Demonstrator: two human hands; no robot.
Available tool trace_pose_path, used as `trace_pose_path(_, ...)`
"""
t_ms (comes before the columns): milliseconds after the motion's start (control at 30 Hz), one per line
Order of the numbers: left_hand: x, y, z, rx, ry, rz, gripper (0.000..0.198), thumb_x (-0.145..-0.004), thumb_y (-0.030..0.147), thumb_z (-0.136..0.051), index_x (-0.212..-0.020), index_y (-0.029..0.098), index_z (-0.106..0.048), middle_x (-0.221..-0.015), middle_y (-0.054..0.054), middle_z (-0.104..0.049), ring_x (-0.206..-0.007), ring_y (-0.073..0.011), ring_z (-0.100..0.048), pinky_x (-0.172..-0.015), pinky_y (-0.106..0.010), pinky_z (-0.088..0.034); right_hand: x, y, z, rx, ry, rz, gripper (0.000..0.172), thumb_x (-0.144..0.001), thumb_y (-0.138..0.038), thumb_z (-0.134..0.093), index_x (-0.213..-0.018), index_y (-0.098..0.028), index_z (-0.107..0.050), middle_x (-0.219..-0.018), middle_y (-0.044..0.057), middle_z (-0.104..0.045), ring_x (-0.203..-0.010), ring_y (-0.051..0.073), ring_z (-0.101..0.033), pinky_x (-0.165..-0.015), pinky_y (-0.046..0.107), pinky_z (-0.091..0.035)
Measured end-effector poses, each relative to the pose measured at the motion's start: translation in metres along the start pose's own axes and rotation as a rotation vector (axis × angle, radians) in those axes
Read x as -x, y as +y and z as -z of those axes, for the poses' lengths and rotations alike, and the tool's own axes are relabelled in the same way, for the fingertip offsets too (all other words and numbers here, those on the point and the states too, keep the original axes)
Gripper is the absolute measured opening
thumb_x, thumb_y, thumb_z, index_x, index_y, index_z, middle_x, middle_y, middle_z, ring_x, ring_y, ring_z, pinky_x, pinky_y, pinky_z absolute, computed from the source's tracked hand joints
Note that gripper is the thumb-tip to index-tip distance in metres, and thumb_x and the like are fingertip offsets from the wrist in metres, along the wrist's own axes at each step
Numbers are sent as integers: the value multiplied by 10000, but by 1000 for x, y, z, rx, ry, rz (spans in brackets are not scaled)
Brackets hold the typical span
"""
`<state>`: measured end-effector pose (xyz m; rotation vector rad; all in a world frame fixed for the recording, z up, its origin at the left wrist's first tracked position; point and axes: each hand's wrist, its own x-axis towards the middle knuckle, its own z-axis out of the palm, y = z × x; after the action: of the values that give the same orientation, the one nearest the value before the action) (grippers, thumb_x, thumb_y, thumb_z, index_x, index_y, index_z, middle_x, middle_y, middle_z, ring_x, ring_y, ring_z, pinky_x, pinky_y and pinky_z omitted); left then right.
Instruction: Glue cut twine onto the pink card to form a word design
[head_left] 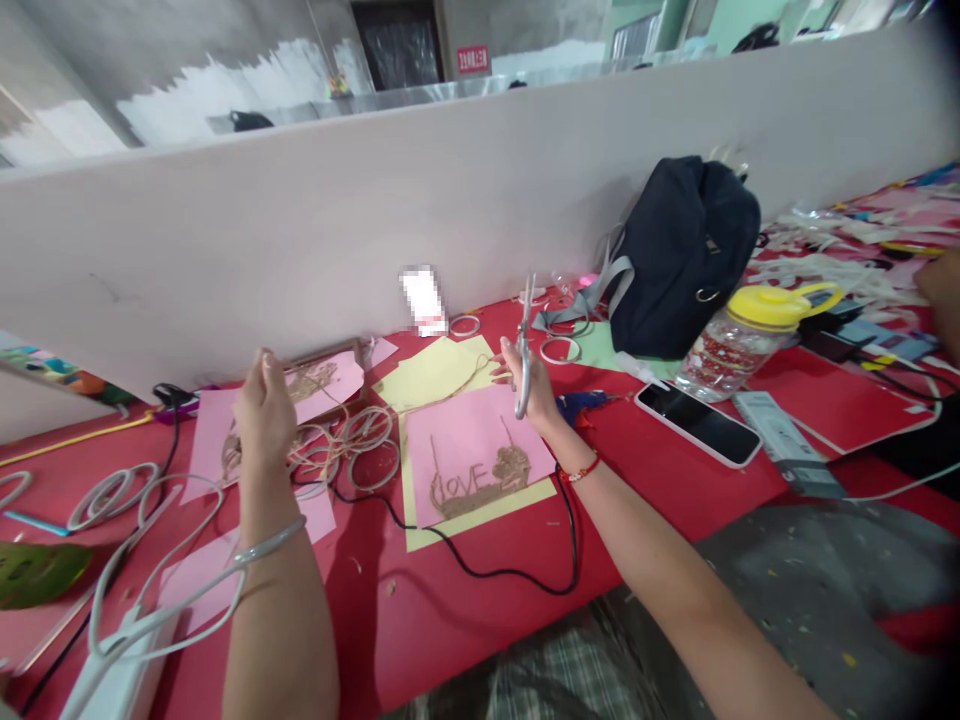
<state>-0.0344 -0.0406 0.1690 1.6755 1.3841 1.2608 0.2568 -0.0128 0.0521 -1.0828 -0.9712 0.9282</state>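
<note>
My right hand has the scissors by the handles, blades pointing up. A thin strand of twine stretches from near its fingers toward the left. My left hand is raised at the left with its fingers together; what they hold, if anything, is hidden. Between my hands lies a pink sheet bearing twine shapes and the word LOVE. Yellow paper lies under and behind it. A loose tangle of twine rests just right of my left hand.
A dark backpack, a yellow-lidded bottle and a phone are at the right. White cables and a power strip crowd the left. A black cable crosses the red table. A pale partition stands behind.
</note>
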Motion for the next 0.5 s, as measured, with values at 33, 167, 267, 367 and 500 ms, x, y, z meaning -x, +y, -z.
trace_pose_path(33, 2, 4, 0, 3, 7, 0, 543, -983, 656, -596, -1146, 155, -726, -966, -90, -801, -1124, -272, -722, -908, -408, -617, 0, 0, 1, 20, 3, 13, 503, -871, -731, -654, -835, -238, -561, -762, 29, -661, -724, 203, -714, -635, 323, -579)
trace_pose_path(167, 4, 11, 2, 24, 34, 3, 544, -972, 648, -620, -1204, 170, -736, -995, -87, -814, -1186, -309, -716, -942, -456, -631, 3, 1, 2, 89, -27, 65, 478, -879, -685, -685, -773, -245, -532, -625, -24, -572, -594, 160, -604, -598, 304, -494)
trace_pose_path(267, 2, 9, -2, 81, 84, -32, 551, -957, 660, -629, -1211, 186, -750, -1080, -91, -820, -1238, -328, -701, -1000, -485, -624, 7, -4, 1, 86, -63, 79, 495, -832, -679, -737, -740, -240, -527, -594, -48, -521, -563, 136, -518, -583, 291, -431)
trace_pose_path(367, 1, 4, -19, 61, -33, -52, 522, -875, 613, -752, -1183, 193, -769, -1173, -108, -807, -1214, -335, -718, -1014, -466, -619, 16, -16, -5, 3, -175, 41, 500, -767, -675, -792, -734, -235, -556, -579, -57, -495, -553, 128, -468, -564, 284, -393)
trace_pose_path(500, 1, -1, -58, 4, -305, -83, 443, -894, 470, -732, -1216, 172, -677, -1114, -128, -805, -990, -279, -795, -915, -414, -628, 27, -30, -12, -84, -308, -7, 462, -791, -624, -791, -693, -225, -580, -580, -43, -512, -573, 125, -482, -581, 278, -399)
